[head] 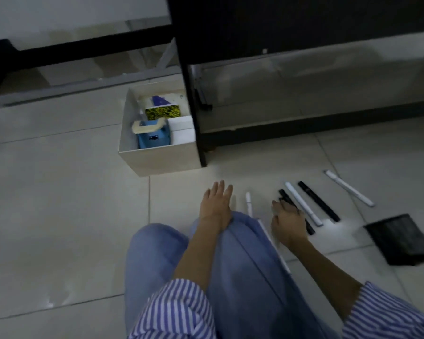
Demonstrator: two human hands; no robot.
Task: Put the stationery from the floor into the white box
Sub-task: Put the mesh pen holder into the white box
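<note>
Knee-braced, my left hand (217, 200) lies flat for balance while my right hand (289, 220) curls around a black pen (286, 195) for the white box (157, 159).

Setting: indoor room, likely a home or office | Floor: large pale glossy tiles (59, 204) with thin grout lines are being shown | Furniture: a dark desk panel (291, 23) on black metal legs (194, 113) is being seen | Contents: pens (301, 204) and a white box (157, 160) are being kept on the floor | Light: dim.
</note>
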